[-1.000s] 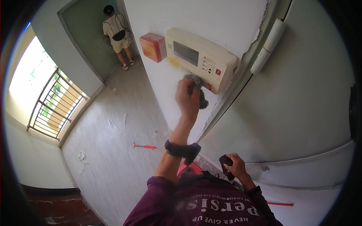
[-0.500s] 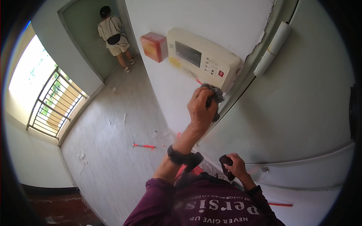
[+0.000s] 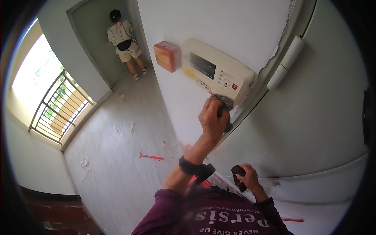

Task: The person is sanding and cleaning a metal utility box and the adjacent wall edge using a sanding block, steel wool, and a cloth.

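Note:
My left hand (image 3: 212,118) is raised to the white wall and shut on a grey scrubbing pad (image 3: 225,103). The pad presses against the wall at the lower right corner of a cream wall panel (image 3: 211,67) with a dark screen and small buttons. A black band wraps my left wrist. My right hand (image 3: 247,177) stays low near my chest, closed around a small dark object (image 3: 237,171) whose kind I cannot tell.
An orange-red box (image 3: 166,57) is mounted left of the panel. A white tube (image 3: 286,62) hangs on the grey door frame to the right. Another person (image 3: 123,39) stands at the far door. A red-handled tool (image 3: 151,157) and scraps lie on the floor; a railing (image 3: 58,105) stands at left.
My left hand has slid the pad rightward and down along the panel's lower edge to its right corner. My right hand has stayed put.

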Demonstrator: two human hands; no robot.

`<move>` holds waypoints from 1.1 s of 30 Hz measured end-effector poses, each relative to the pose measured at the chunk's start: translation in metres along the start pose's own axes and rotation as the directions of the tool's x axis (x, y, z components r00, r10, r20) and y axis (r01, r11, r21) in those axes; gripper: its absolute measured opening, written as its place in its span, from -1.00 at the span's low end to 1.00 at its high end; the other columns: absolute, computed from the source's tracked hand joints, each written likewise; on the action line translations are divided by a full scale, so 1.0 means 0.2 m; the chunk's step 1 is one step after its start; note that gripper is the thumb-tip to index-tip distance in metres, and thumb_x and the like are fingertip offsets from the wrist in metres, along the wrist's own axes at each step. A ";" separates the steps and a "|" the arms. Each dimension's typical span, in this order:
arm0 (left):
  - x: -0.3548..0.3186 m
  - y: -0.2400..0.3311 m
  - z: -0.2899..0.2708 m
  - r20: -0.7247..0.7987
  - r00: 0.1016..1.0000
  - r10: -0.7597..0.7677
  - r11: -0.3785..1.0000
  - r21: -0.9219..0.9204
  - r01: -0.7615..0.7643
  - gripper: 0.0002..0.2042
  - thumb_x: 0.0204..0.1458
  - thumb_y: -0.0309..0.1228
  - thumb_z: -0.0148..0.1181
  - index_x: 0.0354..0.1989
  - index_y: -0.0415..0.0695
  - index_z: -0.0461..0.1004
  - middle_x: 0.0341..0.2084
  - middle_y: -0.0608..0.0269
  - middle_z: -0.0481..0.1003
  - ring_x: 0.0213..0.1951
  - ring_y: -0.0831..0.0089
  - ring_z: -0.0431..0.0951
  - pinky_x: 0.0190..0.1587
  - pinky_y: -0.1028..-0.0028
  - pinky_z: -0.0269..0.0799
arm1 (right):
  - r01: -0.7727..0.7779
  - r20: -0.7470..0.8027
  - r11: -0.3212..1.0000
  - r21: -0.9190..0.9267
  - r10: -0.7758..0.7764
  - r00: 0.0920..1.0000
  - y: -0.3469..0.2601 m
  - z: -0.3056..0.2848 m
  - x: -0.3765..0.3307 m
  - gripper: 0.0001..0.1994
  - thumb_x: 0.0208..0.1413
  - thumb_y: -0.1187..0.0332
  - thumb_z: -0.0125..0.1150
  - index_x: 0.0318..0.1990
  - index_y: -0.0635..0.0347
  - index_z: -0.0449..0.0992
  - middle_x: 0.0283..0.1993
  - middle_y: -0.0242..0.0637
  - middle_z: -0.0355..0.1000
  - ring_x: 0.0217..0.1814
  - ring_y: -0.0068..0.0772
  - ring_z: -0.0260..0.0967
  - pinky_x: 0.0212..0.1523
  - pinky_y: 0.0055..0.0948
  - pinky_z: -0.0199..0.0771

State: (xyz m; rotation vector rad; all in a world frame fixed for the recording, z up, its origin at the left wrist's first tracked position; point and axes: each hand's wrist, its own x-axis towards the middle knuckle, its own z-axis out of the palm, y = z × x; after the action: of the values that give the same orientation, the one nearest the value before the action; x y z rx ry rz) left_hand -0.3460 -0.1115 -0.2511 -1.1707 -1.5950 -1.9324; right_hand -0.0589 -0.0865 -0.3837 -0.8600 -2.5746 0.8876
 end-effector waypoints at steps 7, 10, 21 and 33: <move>-0.06 0.04 0.02 -0.079 0.965 -0.249 0.968 -0.002 0.249 -0.81 -0.25 -0.68 0.11 -0.40 -0.23 0.36 -0.47 0.09 0.39 -0.43 0.20 0.44 -0.34 0.43 0.38 | -0.024 -0.054 1.000 0.013 0.025 0.998 0.06 0.03 -0.01 -0.66 -0.20 0.35 0.34 -0.19 0.16 0.48 -0.19 -0.18 0.42 -0.14 -0.10 0.41 -0.16 -0.29 0.43; -0.07 0.04 0.01 0.072 0.993 0.091 0.996 -0.014 -0.090 -0.80 -0.25 -0.67 0.13 -0.39 -0.22 0.37 -0.48 0.09 0.39 -0.46 0.23 0.44 -0.36 0.43 0.38 | -0.017 0.022 0.999 0.039 0.017 1.000 0.08 0.03 -0.01 -0.67 -0.20 0.35 0.33 -0.20 0.16 0.48 -0.18 -0.17 0.42 -0.14 -0.10 0.41 -0.15 -0.29 0.43; -0.05 0.03 0.01 0.005 0.997 -0.082 0.997 0.015 0.082 -0.84 -0.24 -0.64 0.14 -0.42 -0.21 0.39 -0.48 0.10 0.42 -0.46 0.19 0.46 -0.36 0.43 0.39 | -0.055 0.017 0.997 0.045 0.054 0.998 0.06 0.02 -0.03 -0.61 -0.24 0.34 0.35 -0.19 0.26 0.46 -0.18 -0.10 0.42 -0.16 -0.07 0.42 -0.13 -0.29 0.44; -0.02 0.01 -0.02 0.009 0.964 -0.265 0.962 0.064 0.264 -0.80 -0.25 -0.62 0.11 -0.37 -0.19 0.37 -0.43 0.10 0.43 -0.37 0.12 0.48 -0.32 0.36 0.40 | -0.043 0.025 0.998 0.049 0.041 0.999 0.01 0.02 -0.01 -0.66 -0.18 0.34 0.32 -0.18 0.17 0.48 -0.18 -0.17 0.42 -0.13 -0.09 0.40 -0.14 -0.29 0.42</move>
State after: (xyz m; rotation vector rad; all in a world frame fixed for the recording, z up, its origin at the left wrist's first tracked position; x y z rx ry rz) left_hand -0.3432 -0.1174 -0.2532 -0.9942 -1.8893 -2.0191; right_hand -0.0584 -0.0879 -0.3892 -0.8975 -2.5521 0.9759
